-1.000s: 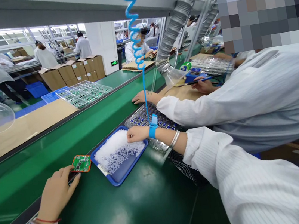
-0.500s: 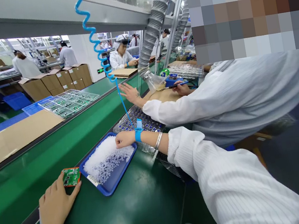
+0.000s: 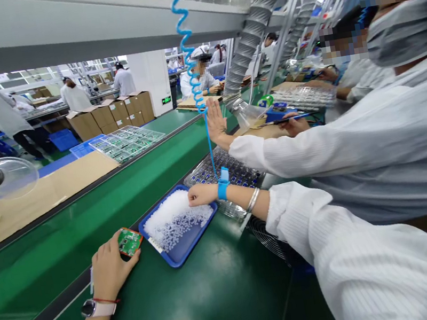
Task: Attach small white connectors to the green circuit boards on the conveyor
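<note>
I have my left hand [image 3: 108, 266] clamped on the green circuit board [image 3: 130, 242], just left of the blue tray [image 3: 184, 245]; I'd grip edges only. Inside the tray's right side, my right hand [image 3: 202, 194] curls at white pellets [image 3: 168, 217]; whether it pinches any, I cannot tell. I'd pick lightly.

blue bin [image 3: 62, 141] near cardboard boxes [image 3: 120, 111] | 1 green sign [image 3: 166, 100] on white pillar [image 3: 150, 78]
</note>
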Demonstrator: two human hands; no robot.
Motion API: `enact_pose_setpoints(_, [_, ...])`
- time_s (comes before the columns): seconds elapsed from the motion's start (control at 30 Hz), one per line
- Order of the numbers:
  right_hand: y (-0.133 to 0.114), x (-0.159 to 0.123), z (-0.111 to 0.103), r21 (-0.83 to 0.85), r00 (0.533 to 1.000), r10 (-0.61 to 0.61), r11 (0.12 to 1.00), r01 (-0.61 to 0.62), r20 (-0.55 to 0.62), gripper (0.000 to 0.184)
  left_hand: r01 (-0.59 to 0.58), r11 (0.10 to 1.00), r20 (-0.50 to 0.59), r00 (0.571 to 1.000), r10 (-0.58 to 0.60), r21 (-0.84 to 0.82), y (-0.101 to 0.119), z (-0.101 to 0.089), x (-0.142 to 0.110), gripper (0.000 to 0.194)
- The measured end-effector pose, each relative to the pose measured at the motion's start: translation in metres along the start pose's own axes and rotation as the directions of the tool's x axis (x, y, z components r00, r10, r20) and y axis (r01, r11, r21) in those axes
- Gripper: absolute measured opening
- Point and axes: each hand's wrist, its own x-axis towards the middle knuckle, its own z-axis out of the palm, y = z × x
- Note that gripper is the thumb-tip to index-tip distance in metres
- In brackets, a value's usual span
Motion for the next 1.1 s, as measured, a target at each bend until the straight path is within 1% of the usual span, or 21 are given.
enact_pose_setpoints(0.13, [0.001, -0.001, 0.001, 0.016, 1.0, -0.012, 1.0, 0.012, -0.02, 0.023, -0.125, 0.984, 0.008, 0.992, 0.127, -0.129, -0.007, 0.0, -0.011, 0.066])
enact_pose_setpoints(0.27, [-0.001, -0.002, -0.001, 0.036, 0.999, -0.012, 0.999, 0.014, -0.049, 0.023, -0.269, 0.934, 0.018, 0.96, 0.281, -0.236, -0.01, -0.002, -0.023, 0.065])
enact_pose_setpoints(0.37, [-0.003, -0.002, -0.002, 0.05, 0.997, -0.004, 0.999, 0.008, -0.078, 0.023, -0.344, 0.898, 0.013, 0.932, 0.361, -0.274, -0.011, -0.006, -0.032, 0.061])
enact_pose_setpoints(0.43, [-0.005, -0.002, -0.003, 0.057, 0.996, 0.002, 0.998, 0.003, -0.093, 0.022, -0.377, 0.885, 0.009, 0.919, 0.395, -0.272, -0.01, -0.008, -0.038, 0.06])
enact_pose_setpoints(0.63, [-0.01, -0.006, -0.008, 0.069, 0.99, 0.021, 0.998, -0.011, -0.14, 0.019, -0.416, 0.876, 0.007, 0.903, 0.43, -0.243, 0.004, -0.009, -0.052, 0.072])
enact_pose_setpoints(0.77, [-0.011, -0.007, -0.011, 0.079, 0.981, 0.037, 0.997, -0.022, -0.189, 0.019, -0.424, 0.867, 0.026, 0.895, 0.446, -0.26, 0.012, -0.01, -0.055, 0.07])
enact_pose_setpoints(0.9, [-0.011, -0.007, -0.012, 0.092, 0.973, 0.049, 0.995, -0.028, -0.225, 0.017, -0.413, 0.867, 0.037, 0.898, 0.439, -0.28, 0.013, -0.011, -0.055, 0.069])
enact_pose_setpoints(1.1, [-0.011, -0.006, -0.01, 0.105, 0.972, 0.033, 0.994, -0.008, -0.233, 0.016, -0.401, 0.869, 0.043, 0.902, 0.43, -0.29, 0.014, -0.013, -0.054, 0.067])
